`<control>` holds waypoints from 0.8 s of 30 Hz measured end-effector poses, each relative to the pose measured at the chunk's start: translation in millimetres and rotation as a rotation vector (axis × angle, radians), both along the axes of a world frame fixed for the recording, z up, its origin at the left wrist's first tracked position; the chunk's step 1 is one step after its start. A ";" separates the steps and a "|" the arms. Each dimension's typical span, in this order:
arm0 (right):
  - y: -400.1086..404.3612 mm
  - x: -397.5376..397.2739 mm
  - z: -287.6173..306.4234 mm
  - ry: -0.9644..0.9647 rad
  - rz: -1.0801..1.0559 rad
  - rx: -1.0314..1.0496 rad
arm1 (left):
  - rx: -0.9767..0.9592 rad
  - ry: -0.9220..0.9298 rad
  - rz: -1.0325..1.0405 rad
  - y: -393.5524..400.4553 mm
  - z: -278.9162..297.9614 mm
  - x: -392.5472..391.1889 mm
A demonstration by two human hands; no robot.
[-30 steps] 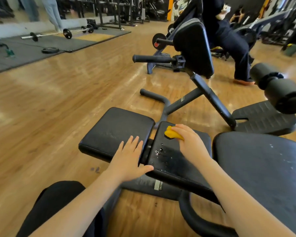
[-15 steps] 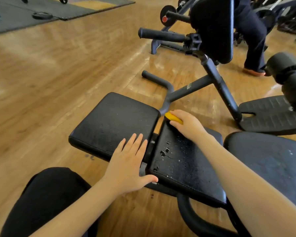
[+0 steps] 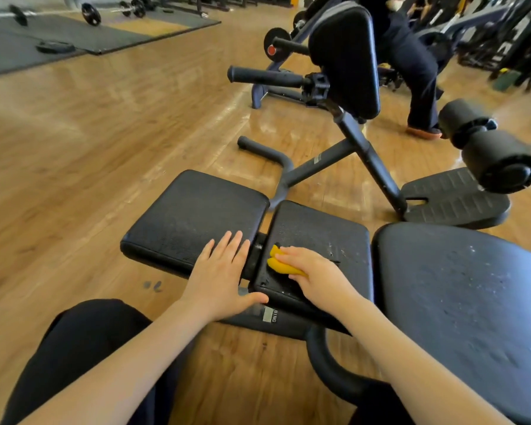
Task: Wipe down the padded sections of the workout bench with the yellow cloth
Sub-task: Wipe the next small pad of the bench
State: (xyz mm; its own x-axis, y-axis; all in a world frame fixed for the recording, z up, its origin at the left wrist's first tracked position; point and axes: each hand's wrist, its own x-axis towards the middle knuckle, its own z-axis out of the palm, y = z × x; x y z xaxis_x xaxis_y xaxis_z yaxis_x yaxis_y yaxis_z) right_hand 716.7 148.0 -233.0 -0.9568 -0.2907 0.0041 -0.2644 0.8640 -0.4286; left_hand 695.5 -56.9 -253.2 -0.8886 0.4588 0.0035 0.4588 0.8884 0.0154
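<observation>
The yellow cloth (image 3: 279,262) lies bunched on the right-hand pad (image 3: 319,237) of the workout bench, near that pad's front left corner and just beside the gap that splits it from the left-hand pad (image 3: 193,213). The right hand (image 3: 314,276) presses down on the cloth, fingers closed over it so that only its left end shows. The left hand (image 3: 219,279) rests flat and spread on the near right corner of the left-hand pad, across the gap from the cloth, its thumb reaching to the front edge of the right-hand pad; it holds nothing. Small pale specks and a few scuffs mark the right-hand pad behind the cloth. To the right of the cloth, a larger rounded pad (image 3: 460,302) carries more pale flecks. Beyond the cloth stands an upright pad (image 3: 345,56) on a slanted frame, above a wooden floor (image 3: 74,148).
</observation>
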 end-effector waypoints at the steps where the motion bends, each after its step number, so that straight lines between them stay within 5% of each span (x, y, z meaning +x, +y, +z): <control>1: -0.2 11.3 -1.0 -0.003 0.021 0.009 | -0.013 -0.006 -0.003 0.2 0.7 0.2; 8: 8.6 42.1 8.4 -0.053 0.049 -0.027 | -0.021 -0.052 -0.024 1.1 8.9 2.6; 19: 19.9 -104.4 28.6 -0.060 -0.282 -0.045 | 0.053 -0.008 -0.058 -2.8 0.4 -2.8; 24: 4.0 -105.3 15.4 -0.082 -0.311 -0.010 | 0.035 -0.008 -0.047 -3.2 -1.9 -2.8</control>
State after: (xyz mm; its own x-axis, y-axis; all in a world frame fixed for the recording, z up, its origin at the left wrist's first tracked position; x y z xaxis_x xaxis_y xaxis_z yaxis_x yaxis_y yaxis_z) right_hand 611.4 152.0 -217.6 -0.9971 0.0154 -0.0752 0.0474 0.8937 -0.4461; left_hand 692.7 -60.1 -255.1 -0.8663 0.4994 0.0131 0.4994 0.8650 0.0497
